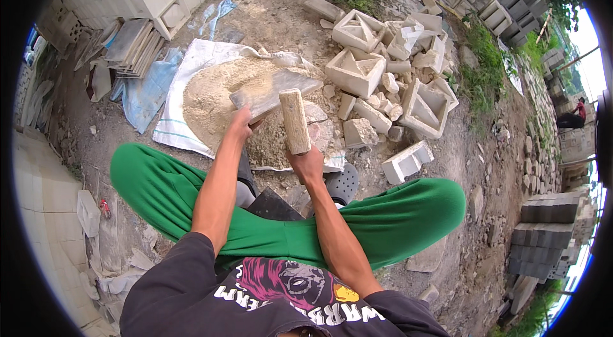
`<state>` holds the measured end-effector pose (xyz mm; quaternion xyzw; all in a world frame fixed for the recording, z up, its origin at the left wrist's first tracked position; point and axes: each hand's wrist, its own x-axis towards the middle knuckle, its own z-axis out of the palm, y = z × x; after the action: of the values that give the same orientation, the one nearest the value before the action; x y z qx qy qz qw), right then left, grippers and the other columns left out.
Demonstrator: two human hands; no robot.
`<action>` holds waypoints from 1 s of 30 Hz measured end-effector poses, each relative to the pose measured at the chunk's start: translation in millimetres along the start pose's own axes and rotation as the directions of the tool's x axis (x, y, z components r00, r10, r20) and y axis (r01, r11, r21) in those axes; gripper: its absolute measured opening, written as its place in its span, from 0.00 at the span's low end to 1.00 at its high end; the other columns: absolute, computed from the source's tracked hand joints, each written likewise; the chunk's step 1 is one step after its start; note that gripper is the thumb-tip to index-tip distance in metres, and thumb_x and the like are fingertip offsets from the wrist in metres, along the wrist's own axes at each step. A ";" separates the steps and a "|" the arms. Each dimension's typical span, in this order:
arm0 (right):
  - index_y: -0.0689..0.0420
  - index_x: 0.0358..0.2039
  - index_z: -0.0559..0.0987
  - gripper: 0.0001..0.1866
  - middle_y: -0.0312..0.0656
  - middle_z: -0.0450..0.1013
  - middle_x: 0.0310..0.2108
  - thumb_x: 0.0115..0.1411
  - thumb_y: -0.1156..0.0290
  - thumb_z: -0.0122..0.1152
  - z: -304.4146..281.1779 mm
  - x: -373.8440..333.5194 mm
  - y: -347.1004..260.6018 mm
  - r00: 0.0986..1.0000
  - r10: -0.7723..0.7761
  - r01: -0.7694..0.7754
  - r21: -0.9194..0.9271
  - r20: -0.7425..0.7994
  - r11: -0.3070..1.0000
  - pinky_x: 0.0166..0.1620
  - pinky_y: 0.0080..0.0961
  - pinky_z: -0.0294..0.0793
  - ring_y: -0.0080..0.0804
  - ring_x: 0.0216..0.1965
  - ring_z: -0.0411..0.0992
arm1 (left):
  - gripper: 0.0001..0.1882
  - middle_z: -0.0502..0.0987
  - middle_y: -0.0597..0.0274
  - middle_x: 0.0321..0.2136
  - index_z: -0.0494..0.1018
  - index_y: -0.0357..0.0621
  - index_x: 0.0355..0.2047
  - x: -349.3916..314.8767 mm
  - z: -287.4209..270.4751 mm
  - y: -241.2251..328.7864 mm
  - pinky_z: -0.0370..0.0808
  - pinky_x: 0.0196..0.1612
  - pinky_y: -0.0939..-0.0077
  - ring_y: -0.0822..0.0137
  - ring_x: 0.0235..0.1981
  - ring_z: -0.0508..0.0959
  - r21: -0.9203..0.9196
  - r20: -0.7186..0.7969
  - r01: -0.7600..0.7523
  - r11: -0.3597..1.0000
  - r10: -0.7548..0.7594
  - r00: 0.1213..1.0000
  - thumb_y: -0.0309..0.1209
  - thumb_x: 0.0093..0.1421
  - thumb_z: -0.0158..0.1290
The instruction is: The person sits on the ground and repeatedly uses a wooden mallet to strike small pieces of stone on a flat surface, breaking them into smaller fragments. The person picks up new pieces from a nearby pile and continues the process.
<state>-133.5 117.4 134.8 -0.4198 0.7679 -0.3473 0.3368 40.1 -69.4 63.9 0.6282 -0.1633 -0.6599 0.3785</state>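
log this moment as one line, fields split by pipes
left hand: holding flat board | right hand: holding wooden block | below: sandy powder on white sheet | beyond, right: pale broken blocks

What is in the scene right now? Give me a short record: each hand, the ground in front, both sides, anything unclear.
left hand: holds a grey board, dust on top
right hand: grips a wooden block by its near end
front: sandy heap on a white sheet
right side: broken blocks; farther off, a person
left side: stacked boards, blue sheet
unclear: whether board and block touch
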 end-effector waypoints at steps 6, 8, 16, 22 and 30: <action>0.61 0.38 0.82 0.21 0.57 0.79 0.32 0.48 0.59 0.69 1.7 -6.0 5.6 0.990 -0.113 0.125 0.178 -0.079 0.976 0.41 0.41 0.78 0.54 0.38 0.80 | 0.19 0.78 0.53 0.42 0.69 0.39 0.53 -12.8 7.4 5.2 0.84 0.24 0.67 0.60 0.33 0.82 0.003 -0.007 0.020 1.000 -0.020 1.000 0.39 0.70 0.47; 0.61 0.38 0.82 0.20 0.56 0.80 0.32 0.48 0.60 0.69 -0.3 0.3 -5.1 1.000 0.004 -0.003 0.042 -0.002 0.999 0.40 0.40 0.78 0.52 0.38 0.80 | 0.19 0.78 0.53 0.42 0.68 0.38 0.53 -9.5 4.3 5.4 0.84 0.24 0.68 0.60 0.33 0.82 -0.002 0.026 0.052 0.999 -0.052 0.998 0.40 0.71 0.46; 0.61 0.36 0.83 0.23 0.55 0.80 0.30 0.46 0.56 0.70 0.5 -3.1 8.7 0.996 0.045 -0.034 0.133 -0.077 0.991 0.40 0.40 0.78 0.52 0.36 0.80 | 0.21 0.77 0.51 0.42 0.69 0.36 0.52 -30.4 35.7 -11.2 0.84 0.25 0.68 0.59 0.34 0.82 -0.059 0.033 0.042 0.997 -0.040 0.999 0.42 0.70 0.48; 0.63 0.26 0.81 0.19 0.42 0.77 0.18 0.49 0.57 0.69 2.8 2.1 25.6 0.965 0.259 -0.251 0.147 -0.035 0.957 0.27 0.31 0.75 0.31 0.19 0.76 | 0.30 0.77 0.49 0.43 0.68 0.27 0.50 -39.8 42.8 -39.9 0.82 0.25 0.68 0.59 0.35 0.81 0.118 0.065 -0.056 0.991 0.048 0.997 0.48 0.67 0.53; 0.63 0.31 0.81 0.19 0.42 0.77 0.21 0.50 0.58 0.68 5.8 7.3 30.3 0.925 0.379 -0.360 0.297 -0.007 0.884 0.27 0.30 0.75 0.30 0.19 0.76 | 0.40 0.77 0.44 0.45 0.69 0.22 0.50 -18.1 16.2 -93.2 0.75 0.46 0.63 0.57 0.44 0.78 0.478 0.083 -0.341 0.810 0.344 0.935 0.57 0.62 0.57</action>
<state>-144.3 121.9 105.4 -0.2003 0.7850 -0.3989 0.4295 -4.2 0.7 14.9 0.6654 -0.4322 -0.5164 0.3221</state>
